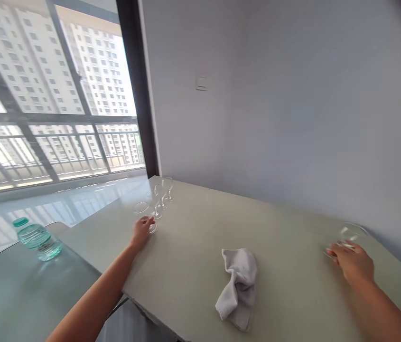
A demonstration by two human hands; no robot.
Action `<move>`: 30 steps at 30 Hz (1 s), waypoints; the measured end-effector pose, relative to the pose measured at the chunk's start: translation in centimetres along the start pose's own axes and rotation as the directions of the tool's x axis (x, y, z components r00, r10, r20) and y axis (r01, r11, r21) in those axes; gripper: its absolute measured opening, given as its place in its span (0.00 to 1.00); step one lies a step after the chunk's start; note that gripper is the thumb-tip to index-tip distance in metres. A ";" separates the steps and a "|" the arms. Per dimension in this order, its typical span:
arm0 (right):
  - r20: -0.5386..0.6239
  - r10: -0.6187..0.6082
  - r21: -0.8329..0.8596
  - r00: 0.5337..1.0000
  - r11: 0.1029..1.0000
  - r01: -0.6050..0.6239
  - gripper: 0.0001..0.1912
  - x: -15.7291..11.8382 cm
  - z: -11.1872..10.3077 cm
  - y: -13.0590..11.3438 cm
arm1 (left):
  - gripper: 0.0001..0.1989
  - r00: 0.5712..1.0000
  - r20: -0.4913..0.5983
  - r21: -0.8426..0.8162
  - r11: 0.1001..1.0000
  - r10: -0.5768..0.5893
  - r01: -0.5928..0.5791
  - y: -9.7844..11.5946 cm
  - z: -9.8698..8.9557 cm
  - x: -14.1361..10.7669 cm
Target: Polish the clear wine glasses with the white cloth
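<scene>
My left hand [143, 232] reaches to the left part of the table, its fingers closed at the stem of a clear stemmed glass [141, 207]. Just beyond it stand several more stemmed glasses [163, 203] in a row toward the far corner. Over on the right, my right hand [355, 263] is closed around the lower part of another clear stemmed glass [349, 231], slightly smeared by motion. Between the two hands, nearer to me, lies a crumpled white cloth [238, 287], touched by neither.
The pale table [196, 228] meets a plain wall [293, 104] at the back. To the left, a clear bottle with a green cap [38, 239] stands on a lower glass-topped surface [18, 294]. Large windows [54, 95] fill the upper left.
</scene>
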State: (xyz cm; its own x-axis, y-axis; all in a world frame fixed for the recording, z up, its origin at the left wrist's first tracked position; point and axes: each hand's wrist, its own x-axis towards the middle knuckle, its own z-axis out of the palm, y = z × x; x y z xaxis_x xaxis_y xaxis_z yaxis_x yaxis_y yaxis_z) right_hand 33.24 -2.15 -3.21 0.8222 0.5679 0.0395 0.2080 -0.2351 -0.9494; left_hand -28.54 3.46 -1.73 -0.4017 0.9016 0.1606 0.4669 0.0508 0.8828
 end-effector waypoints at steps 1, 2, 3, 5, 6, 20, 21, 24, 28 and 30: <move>0.007 0.010 -0.001 1.000 1.000 -0.010 0.29 0.1 0.2 0.3 | 0.17 1.000 -0.010 -0.009 1.000 -0.009 0.009 -0.1 0.1 0.0; 0.007 0.024 -0.022 1.000 0.999 -0.023 0.24 0.3 0.3 0.7 | 0.17 1.000 -0.019 -0.014 1.000 -0.017 0.017 -0.2 0.2 0.0; 0.009 0.028 -0.058 1.000 0.998 -0.028 0.19 0.4 0.4 1.0 | 0.17 0.999 -0.027 -0.021 1.000 -0.024 0.023 -0.3 0.3 0.1; 0.009 0.017 -0.120 1.000 0.993 -0.015 0.09 0.4 0.5 1.5 | 0.18 0.999 -0.040 -0.038 0.999 -0.035 0.033 -0.6 0.6 0.3; 0.008 0.004 -0.141 1.000 0.990 -0.003 0.07 0.2 0.6 1.6 | 0.18 0.998 -0.045 -0.045 0.998 -0.041 0.039 -0.7 0.7 0.4; 0.465 -0.181 -0.072 0.867 0.968 0.241 0.13 -9.7 5.2 -2.2 | 0.18 0.937 -0.322 -0.068 0.990 -0.139 0.124 0.3 0.3 -1.6; 0.496 -0.197 -0.042 0.846 0.967 0.250 0.15 -10.9 5.6 -2.9 | 0.19 0.918 -0.375 -0.060 0.992 -0.124 0.110 0.7 0.4 -2.4; 0.609 -0.245 0.071 0.755 0.964 0.255 0.20 -15.8 6.8 -5.7 | 0.15 0.951 -0.306 -0.053 0.996 0.056 -0.076 2.9 2.2 -6.0; 0.784 -0.292 0.169 0.548 0.950 0.264 0.17 -23.4 9.0 -9.3 | 0.16 0.872 0.319 -0.196 0.926 0.370 -0.322 6.9 6.4 -11.7; 0.816 -0.334 0.212 0.472 0.932 0.293 0.15 -26.3 10.1 -10.2 | 0.17 0.812 0.413 -0.245 0.909 0.412 -0.337 8.3 8.0 -13.6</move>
State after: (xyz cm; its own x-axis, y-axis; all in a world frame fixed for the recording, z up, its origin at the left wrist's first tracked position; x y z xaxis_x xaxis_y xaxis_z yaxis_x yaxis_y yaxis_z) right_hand 4.16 -6.67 2.26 -0.1138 0.9902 0.0815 0.3222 0.1144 -0.9397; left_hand -12.86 -4.98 -0.14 0.1919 0.9305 0.3120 0.3665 -0.3628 0.8568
